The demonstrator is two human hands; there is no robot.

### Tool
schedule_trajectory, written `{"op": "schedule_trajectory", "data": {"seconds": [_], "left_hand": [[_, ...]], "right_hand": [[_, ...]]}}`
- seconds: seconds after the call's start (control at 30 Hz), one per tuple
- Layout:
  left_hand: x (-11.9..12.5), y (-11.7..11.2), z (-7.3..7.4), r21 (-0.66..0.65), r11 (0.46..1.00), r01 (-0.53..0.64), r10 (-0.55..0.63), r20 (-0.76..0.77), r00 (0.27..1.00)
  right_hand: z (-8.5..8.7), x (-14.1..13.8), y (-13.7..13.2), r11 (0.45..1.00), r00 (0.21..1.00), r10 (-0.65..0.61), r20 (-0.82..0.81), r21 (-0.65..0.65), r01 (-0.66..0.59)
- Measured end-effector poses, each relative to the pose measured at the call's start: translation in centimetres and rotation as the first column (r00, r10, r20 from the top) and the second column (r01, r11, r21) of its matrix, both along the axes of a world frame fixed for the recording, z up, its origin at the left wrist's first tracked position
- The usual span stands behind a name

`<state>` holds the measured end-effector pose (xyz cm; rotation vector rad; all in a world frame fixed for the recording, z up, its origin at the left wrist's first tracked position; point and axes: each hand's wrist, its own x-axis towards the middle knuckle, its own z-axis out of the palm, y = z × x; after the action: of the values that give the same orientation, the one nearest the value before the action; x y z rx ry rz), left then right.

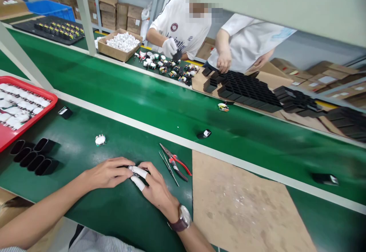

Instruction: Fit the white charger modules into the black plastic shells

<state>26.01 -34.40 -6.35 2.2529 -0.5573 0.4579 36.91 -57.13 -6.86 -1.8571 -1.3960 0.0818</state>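
My left hand (107, 173) and my right hand (154, 187) meet on the green bench near its front edge. Together they pinch a small dark part (134, 172) that is mostly hidden between the fingers. Two fingers of my right hand wear white finger cots, and a watch sits on that wrist. A small white component (100, 140) lies just beyond my left hand. Red-handled pliers (176, 163) and tweezers (169, 168) lie right of my hands.
Several black housings (34, 156) stand at left, beside a red tray (27, 126) of white parts. A brown board (243, 206) lies at right. Loose black parts ride the green conveyor (160, 103). Two people work across it among black housings (246, 92) and a box of white parts (120, 44).
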Motion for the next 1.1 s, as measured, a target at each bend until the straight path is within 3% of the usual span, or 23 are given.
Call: {"op": "schedule_trajectory", "data": {"seconds": [0.2,0.3,0.4,0.53,0.63,0.67,0.73,0.8,0.83,0.97,1.1], "left_hand": [[0.3,0.0,0.2,-0.053,0.998,0.015,-0.016,-0.004,1.000],[0.5,-0.1,0.2,-0.076,0.996,0.039,-0.040,-0.021,0.999],[0.7,-0.4,0.3,-0.066,0.997,0.032,-0.033,-0.017,0.999],[0.6,-1.3,0.4,-0.047,0.998,-0.035,0.035,-0.009,0.999],[0.5,-1.9,0.3,-0.177,0.980,-0.096,0.072,-0.138,0.988],[0.6,-1.9,0.2,-0.299,0.941,-0.159,0.091,-0.229,0.969],[1.0,-1.7,0.1,-0.550,0.755,-0.358,0.104,-0.439,0.893],[1.6,-1.0,0.2,-0.654,0.548,-0.521,0.091,-0.572,0.815],[1.9,-0.5,0.4,-0.661,0.501,-0.558,0.096,-0.599,0.795],[3.7,1.6,1.8,-0.603,0.541,-0.587,0.200,-0.585,0.786],[7.8,5.2,3.5,-0.445,0.643,-0.623,0.371,-0.531,0.762]], "right_hand": [[0.8,0.5,-0.9,0.998,0.997,0.049,-0.058,-0.041,-0.051],[0.7,0.7,-0.9,0.999,0.961,0.026,-0.274,0.048,-0.013],[0.2,0.8,-0.7,0.985,0.883,-0.036,-0.467,0.131,0.110],[-0.7,0.6,-0.5,0.979,0.875,-0.068,-0.479,0.138,0.152],[-1.2,0.5,-0.5,0.978,0.873,-0.078,-0.482,0.132,0.160],[-1.4,0.5,-0.5,0.977,0.870,-0.089,-0.484,0.129,0.172],[-1.7,0.5,-0.6,0.971,0.866,-0.113,-0.488,0.132,0.200],[-1.9,0.5,-0.6,0.964,0.867,-0.119,-0.484,0.151,0.217],[-2.0,0.6,-0.6,0.962,0.870,-0.116,-0.480,0.165,0.219],[-2.2,0.6,-0.4,0.951,0.882,-0.099,-0.460,0.216,0.219],[-2.5,0.8,-0.3,0.952,0.891,-0.097,-0.443,0.220,0.213]]}}
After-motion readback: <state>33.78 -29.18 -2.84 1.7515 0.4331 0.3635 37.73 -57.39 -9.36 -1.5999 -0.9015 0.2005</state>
